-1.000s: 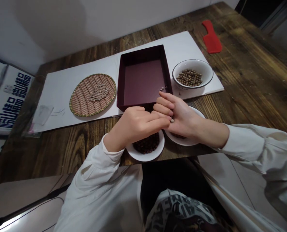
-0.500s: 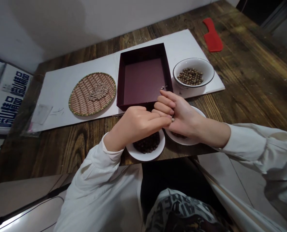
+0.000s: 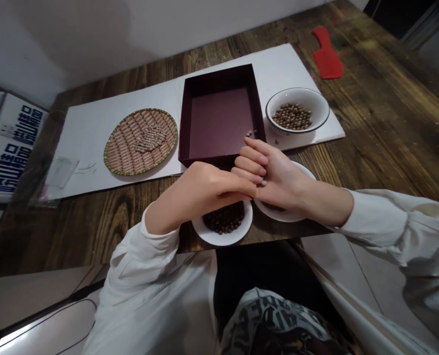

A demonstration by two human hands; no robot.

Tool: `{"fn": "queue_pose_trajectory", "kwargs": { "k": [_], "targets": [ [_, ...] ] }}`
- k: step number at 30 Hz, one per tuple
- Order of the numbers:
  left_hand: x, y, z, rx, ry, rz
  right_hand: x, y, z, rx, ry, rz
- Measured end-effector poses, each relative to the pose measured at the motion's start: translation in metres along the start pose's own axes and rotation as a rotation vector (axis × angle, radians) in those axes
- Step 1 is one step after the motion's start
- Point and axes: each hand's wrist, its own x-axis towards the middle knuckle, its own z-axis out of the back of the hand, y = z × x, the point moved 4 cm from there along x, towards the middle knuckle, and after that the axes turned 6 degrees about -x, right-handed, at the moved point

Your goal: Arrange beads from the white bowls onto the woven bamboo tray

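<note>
While blue lettering point(image 3: 13, 152) marks white packages point(image 3: 0, 141), both hands point(image 3: 204, 185) meet, the right hand point(image 3: 284, 180) clasping beads point(image 3: 264, 183).

L hand point(image 3: 208, 187) is shifting a bit left vs. 0.5 s ago, fingers looking straighter, tips easing slightly back from the pale bead point(image 3: 264, 183) at the R hand point(image 3: 278, 177). L sleeve point(image 3: 141, 261) is moving left w/ the wrist.

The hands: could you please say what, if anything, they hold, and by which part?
Right hand: at least one small bead, between curled fingers and palm. Left hand: this cannot be told.
</note>
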Motion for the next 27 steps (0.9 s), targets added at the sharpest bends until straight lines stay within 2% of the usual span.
{"fn": "queue_pose_trajectory", "kwargs": {
  "k": [3, 8, 16, 22, 27],
  "targets": [
    [-0.002, 0.0, 0.011, -0.126, 0.084, 0.106, -0.001, 0.001, 0.0, -0.012, 0.029, -0.011],
    [-0.006, -0.005, 0.029, -0.19, 0.119, 0.216, -0.002, 0.001, 0.0, -0.037, 0.057, -0.009],
    [-0.01, -0.005, 0.032, -0.198, 0.161, 0.261, -0.002, 0.001, 0.001, -0.048, 0.063, -0.002],
    [-0.022, 0.01, 0.045, -0.18, 0.208, 0.379, -0.002, 0.0, -0.001, -0.045, 0.056, 0.001],
    [-0.029, 0.021, 0.042, -0.221, 0.303, 0.443, -0.003, 0.001, -0.001, -0.031, 0.083, -0.001]
  ]
}}
